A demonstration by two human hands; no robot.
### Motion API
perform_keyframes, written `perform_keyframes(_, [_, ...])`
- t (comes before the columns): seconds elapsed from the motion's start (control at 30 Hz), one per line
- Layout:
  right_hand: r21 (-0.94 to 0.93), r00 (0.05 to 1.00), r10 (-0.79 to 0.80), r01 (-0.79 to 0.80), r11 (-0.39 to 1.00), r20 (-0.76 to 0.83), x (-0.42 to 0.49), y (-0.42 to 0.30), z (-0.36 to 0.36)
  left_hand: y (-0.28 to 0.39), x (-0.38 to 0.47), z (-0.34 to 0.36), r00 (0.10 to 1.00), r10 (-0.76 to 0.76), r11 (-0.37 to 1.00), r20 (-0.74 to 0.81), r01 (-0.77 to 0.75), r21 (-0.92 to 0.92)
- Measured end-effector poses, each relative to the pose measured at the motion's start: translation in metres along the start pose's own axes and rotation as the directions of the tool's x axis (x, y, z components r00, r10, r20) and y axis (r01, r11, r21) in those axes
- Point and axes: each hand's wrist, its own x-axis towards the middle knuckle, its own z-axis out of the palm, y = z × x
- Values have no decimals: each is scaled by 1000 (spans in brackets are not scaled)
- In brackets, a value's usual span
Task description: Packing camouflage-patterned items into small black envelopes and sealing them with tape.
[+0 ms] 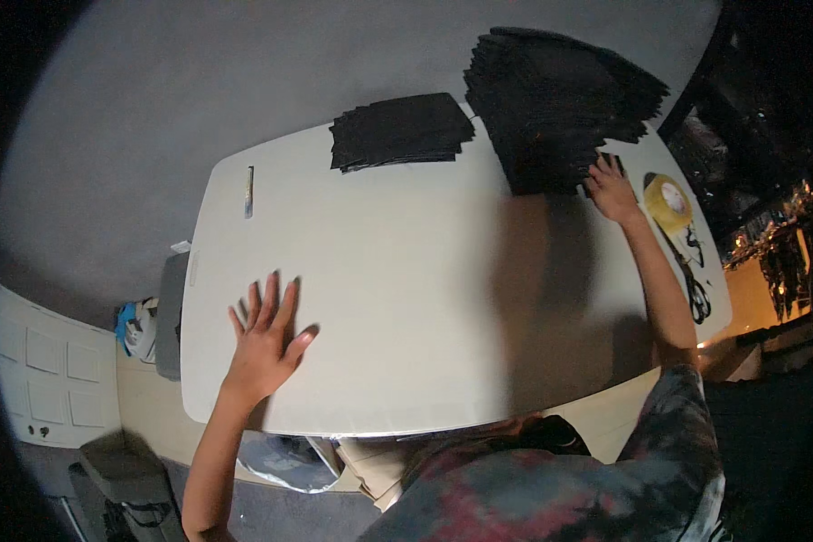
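My left hand [263, 352] hovers over or rests on the near left of the white table [379, 284], fingers spread and holding nothing. At the far right, my right hand [611, 190] reaches to the near corner of a large fanned stack of black sheets [555, 101], which look like fabric. Its fingers touch the stack's edge; whether they grip a sheet I cannot tell. A smaller black stack [403, 132] of similar flat pieces lies left of the large one, along the table's far edge.
A roll of clear yellowish tape [669, 202] and black-handled scissors [699, 301] lie along the right edge. A slim pen-like item [249, 192] lies at the far left. A grey wall [244, 74] stands behind the table. Grey seating [125, 474] is at the lower left.
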Motion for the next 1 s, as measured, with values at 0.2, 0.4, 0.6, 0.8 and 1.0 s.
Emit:
perform_keyframes(0.2, [-92, 995, -85, 89, 992, 42, 16, 6, 1, 61, 114, -15, 909, 248, 965, -334, -261, 6])
perform_keyframes(0.4, [-168, 982, -182, 187, 968, 44, 31, 16, 29, 94, 284, -22, 729, 363, 899, -580, -438, 12])
perform_keyframes(0.6, [-172, 886, -384, 349, 921, -260, 7, -4, 10, 111, 326, -43, 903, 321, 944, -285, -281, 171])
perform_keyframes(0.8, [-103, 821, -366, 359, 928, -438, 8, -14, 7, 103, 321, -34, 887, 358, 905, -291, -253, 342])
perform_keyframes(1.0, [40, 882, -303, 339, 940, -360, 15, -14, 4, 99, 260, -47, 776, 469, 872, -421, -333, 358])
